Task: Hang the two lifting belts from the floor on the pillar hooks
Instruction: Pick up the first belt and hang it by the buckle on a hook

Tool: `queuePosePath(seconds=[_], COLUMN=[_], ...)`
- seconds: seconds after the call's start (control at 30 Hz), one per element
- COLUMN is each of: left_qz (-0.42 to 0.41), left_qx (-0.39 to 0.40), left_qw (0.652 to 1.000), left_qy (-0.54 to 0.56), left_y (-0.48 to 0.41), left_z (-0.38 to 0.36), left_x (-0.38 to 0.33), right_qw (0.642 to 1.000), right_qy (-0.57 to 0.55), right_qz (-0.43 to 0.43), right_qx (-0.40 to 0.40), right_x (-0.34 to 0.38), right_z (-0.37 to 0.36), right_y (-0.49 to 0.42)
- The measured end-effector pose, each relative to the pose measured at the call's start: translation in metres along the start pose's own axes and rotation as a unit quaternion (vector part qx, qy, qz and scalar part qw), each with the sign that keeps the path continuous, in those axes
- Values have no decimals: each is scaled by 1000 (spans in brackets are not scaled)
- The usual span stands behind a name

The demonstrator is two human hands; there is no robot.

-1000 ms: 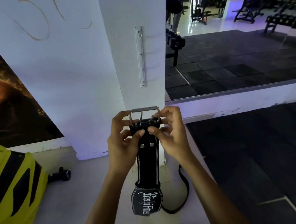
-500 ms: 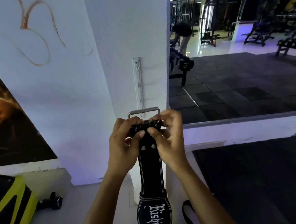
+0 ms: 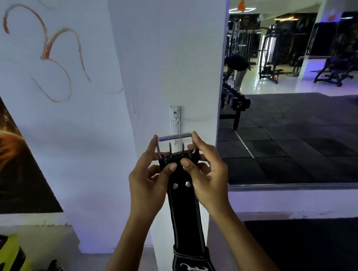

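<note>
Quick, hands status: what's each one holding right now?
Left hand: closed on the lifting belt, just below its buckle.
Right hand: closed on the same belt, opposite side.

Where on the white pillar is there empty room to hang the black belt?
The white hook rail shows bare just above the silver buckle, one hook free. Below, it is crowded: left hand and right hand pinch the black leather belt, hiding the rail.

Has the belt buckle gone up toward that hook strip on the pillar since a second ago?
Yes. The buckle has risen: it was below the hook strip and now overlaps its lower end, held by both hands.
</note>
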State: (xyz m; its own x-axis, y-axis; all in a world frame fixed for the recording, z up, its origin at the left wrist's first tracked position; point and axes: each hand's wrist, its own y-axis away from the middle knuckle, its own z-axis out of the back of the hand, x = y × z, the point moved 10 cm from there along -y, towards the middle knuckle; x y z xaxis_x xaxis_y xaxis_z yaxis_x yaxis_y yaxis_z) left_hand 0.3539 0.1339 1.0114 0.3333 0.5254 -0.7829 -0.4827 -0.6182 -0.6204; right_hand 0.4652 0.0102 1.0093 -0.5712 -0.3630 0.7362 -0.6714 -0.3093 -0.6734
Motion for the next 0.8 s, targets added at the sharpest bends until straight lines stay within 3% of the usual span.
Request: queuePosePath(seconds=[0.17, 0.43, 0.8], left_qz=[-75, -191, -255], left_qx=[6, 9, -29], left_qw=[997, 981, 966], left_qy=[15, 16, 37], left_y=[-76, -219, -345], left_z=[-6, -8, 10], left_x=[-35, -123, -221], right_qw=[995, 983, 973], right_qy=[9, 12, 68], right_qz=[98, 173, 206], right_qx=[-31, -66, -82], right_x=[34, 103, 209], right_z=[-10, -33, -62], right_y=[-72, -215, -348])
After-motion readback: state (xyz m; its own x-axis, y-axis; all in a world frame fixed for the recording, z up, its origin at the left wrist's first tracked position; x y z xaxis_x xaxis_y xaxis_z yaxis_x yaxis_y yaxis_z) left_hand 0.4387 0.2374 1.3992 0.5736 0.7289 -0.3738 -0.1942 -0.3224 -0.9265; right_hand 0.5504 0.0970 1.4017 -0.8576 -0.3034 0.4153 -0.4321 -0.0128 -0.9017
